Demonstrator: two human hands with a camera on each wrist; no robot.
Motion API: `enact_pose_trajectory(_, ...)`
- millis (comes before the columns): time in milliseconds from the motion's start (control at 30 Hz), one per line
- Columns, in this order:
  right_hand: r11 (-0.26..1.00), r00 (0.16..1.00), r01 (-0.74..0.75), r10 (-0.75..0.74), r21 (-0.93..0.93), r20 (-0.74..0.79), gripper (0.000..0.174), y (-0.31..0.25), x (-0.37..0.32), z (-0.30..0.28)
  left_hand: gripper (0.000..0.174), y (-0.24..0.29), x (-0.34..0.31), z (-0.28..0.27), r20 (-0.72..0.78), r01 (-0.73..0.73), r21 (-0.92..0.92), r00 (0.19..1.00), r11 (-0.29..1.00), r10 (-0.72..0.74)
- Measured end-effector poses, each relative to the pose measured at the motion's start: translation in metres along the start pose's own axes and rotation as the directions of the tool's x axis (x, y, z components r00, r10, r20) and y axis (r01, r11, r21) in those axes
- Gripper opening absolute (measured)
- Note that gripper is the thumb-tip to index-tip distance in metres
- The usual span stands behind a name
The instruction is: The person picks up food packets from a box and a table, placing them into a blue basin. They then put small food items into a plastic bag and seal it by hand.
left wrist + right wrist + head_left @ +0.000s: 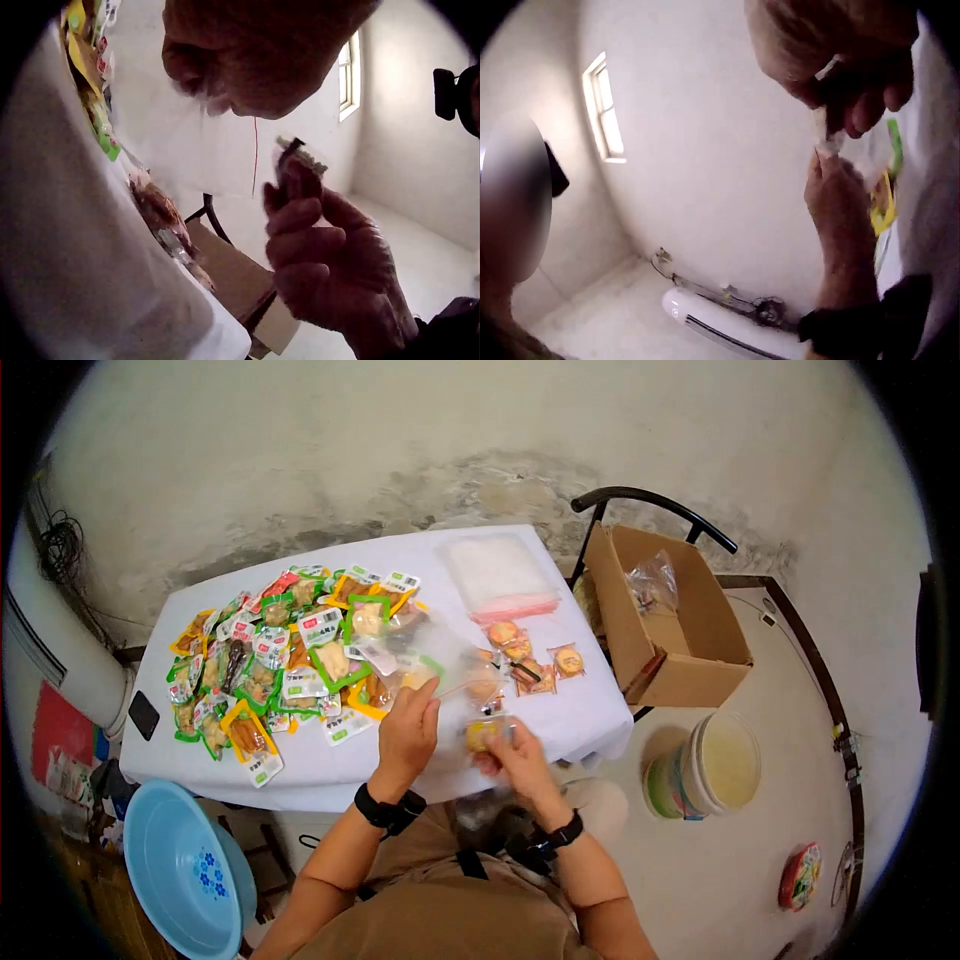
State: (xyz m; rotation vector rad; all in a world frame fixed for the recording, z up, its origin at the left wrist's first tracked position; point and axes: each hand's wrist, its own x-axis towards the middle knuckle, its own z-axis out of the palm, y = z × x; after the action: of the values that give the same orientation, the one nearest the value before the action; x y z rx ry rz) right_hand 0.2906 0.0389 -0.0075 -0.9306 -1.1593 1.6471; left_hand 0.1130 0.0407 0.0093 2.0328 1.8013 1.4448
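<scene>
My left hand (pixel 408 732) grips a clear plastic bag (pixel 440 650) by its edge, above the front of the white-covered table. A thin red line (pixel 256 154) runs down the bag in the left wrist view. Close on the right, my right hand (pixel 520 758) pinches a small wrapped snack with yellow on it (pixel 484 735). Both hands come near each other in the right wrist view, the left hand (pixel 838 199) below the right hand (pixel 832 56). Several round wrapped cookies (pixel 568 661) lie beyond the right hand, partly behind the bag.
Many sealed food packets (pixel 258 685) are heaped on the table's left. A stack of clear bags (pixel 498 572) lies at the back right, a phone (pixel 143 715) at the left edge. Around the table stand a cardboard box (pixel 690 670), a blue basin (pixel 165 850) and a bucket (pixel 690 785).
</scene>
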Motion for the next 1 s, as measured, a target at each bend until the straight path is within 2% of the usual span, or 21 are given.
enact_pose_trajectory(33, 0.991, 0.989, -0.128, 0.125, 0.038, 0.078, 0.028, 0.005, 0.005, 0.002, 0.029, 0.002, -0.001, 0.001, -0.001, -0.012, 0.029, 1.000, 1.000, 0.012)
enact_pose_trajectory(100, 0.986, 0.984, -0.161, 0.157, 0.047, 0.084, 0.032, 0.011, 0.012, 0.006, 0.031, 0.008, -0.008, -0.001, 0.008, -0.038, 0.053, 0.999, 0.998, 0.038)
enact_pose_trajectory(233, 0.993, 0.993, -0.113, 0.114, -0.015, 0.035, 0.035, 0.003, 0.031, 0.023, 0.034, 0.012, -0.018, -0.006, 0.066, -0.090, 0.135, 0.995, 0.987, 0.081)
enact_pose_trajectory(300, 0.985, 0.999, -0.027, 0.019, 0.173, 0.050, 0.036, -0.005, 0.036, 0.037, 0.034, 0.007, -0.018, -0.004, 0.045, -0.098, 0.141, 0.995, 0.985, 0.092)
enact_pose_trajectory(333, 0.985, 0.999, -0.027, 0.018, 0.172, 0.051, 0.036, -0.002, 0.043, 0.036, 0.035, 0.004, -0.018, -0.004, 0.029, -0.107, 0.143, 0.994, 0.984, 0.104)
enact_pose_trajectory(400, 0.993, 0.982, -0.018, -0.004, 0.113, 0.189, 0.039, 0.010, 0.057, 0.030, 0.033, 0.001, -0.013, -0.005, 0.000, -0.094, 0.130, 0.996, 0.987, 0.094)
enact_pose_trajectory(433, 0.994, 0.983, -0.015, -0.006, 0.113, 0.182, 0.039, 0.014, 0.056, 0.025, 0.032, -0.001, -0.010, -0.006, -0.027, -0.083, 0.113, 0.996, 0.990, 0.086)
enact_pose_trajectory(467, 0.992, 0.987, 0.059, -0.041, -0.112, 0.153, 0.035, 0.018, 0.051, 0.016, 0.032, -0.002, -0.008, -0.006, -0.026, -0.088, 0.105, 0.996, 0.991, 0.091)
enact_pose_trajectory(500, 0.935, 0.988, 0.117, -0.077, -0.334, 0.131, 0.032, 0.015, 0.046, 0.009, 0.029, -0.004, -0.008, -0.007, -0.046, -0.079, 0.078, 0.996, 0.994, 0.083)
enact_pose_trajectory(533, 0.934, 0.990, 0.114, -0.077, -0.338, 0.122, 0.032, 0.012, 0.042, 0.001, 0.026, -0.005, -0.007, -0.007, -0.065, -0.069, 0.051, 0.995, 0.996, 0.073)
enact_pose_trajectory(567, 0.818, 0.964, 0.221, -0.267, -0.531, -0.010, 0.028, 0.007, 0.038, -0.008, 0.026, -0.004, -0.005, -0.006, -0.061, -0.071, 0.044, 0.995, 0.997, 0.073)
enact_pose_trajectory(600, 0.651, 0.881, 0.268, -0.464, -0.710, -0.094, 0.025, 0.001, 0.034, -0.015, 0.024, -0.003, -0.003, -0.007, -0.081, -0.077, 0.013, 0.994, 0.997, 0.078)
enact_pose_trajectory(633, 0.652, 0.881, 0.263, -0.462, -0.711, -0.097, 0.025, -0.006, 0.038, -0.023, 0.022, -0.002, 0.000, -0.008, -0.100, -0.082, -0.018, 0.992, 0.996, 0.080)
enact_pose_trajectory(700, 0.200, 0.631, 0.251, -0.776, -0.947, 0.003, 0.028, -0.021, 0.052, -0.039, 0.022, -0.001, 0.008, -0.013, -0.052, -0.071, -0.027, 0.996, 0.997, 0.070)
enact_pose_trajectory(733, 0.200, 0.631, 0.250, -0.776, -0.947, 0.002, 0.028, -0.020, 0.058, -0.046, 0.023, 0.000, 0.012, -0.015, -0.009, -0.063, -0.033, 0.998, 0.997, 0.063)
enact_pose_trajectory(800, 0.129, 0.771, 0.130, -0.636, -0.983, 0.018, 0.036, -0.015, 0.072, -0.056, 0.022, 0.003, 0.018, -0.017, 0.000, -0.037, -0.044, 0.999, 0.998, 0.037)
enact_pose_trajectory(833, 0.130, 0.770, 0.133, -0.638, -0.983, 0.020, 0.036, -0.014, 0.075, -0.059, 0.022, 0.004, 0.021, -0.018, 0.008, -0.008, -0.052, 1.000, 0.999, 0.008)
enact_pose_trajectory(900, 0.019, 0.760, 0.129, -0.644, -0.991, 0.086, 0.036, -0.013, 0.081, -0.058, 0.022, 0.004, 0.026, -0.018, 0.007, 0.008, -0.067, 1.000, 0.998, -0.007)
enact_pose_trajectory(933, 0.024, 0.761, 0.138, -0.642, -0.990, 0.091, 0.036, -0.014, 0.081, -0.056, 0.022, 0.004, 0.027, -0.018, 0.011, 0.021, -0.091, 1.000, 0.996, -0.020)
enact_pose_trajectory(1000, 0.149, 0.660, 0.194, -0.751, -0.970, 0.017, 0.032, -0.021, 0.075, -0.052, 0.022, 0.004, 0.026, -0.018, 0.022, 0.033, -0.078, 0.999, 0.996, -0.031)
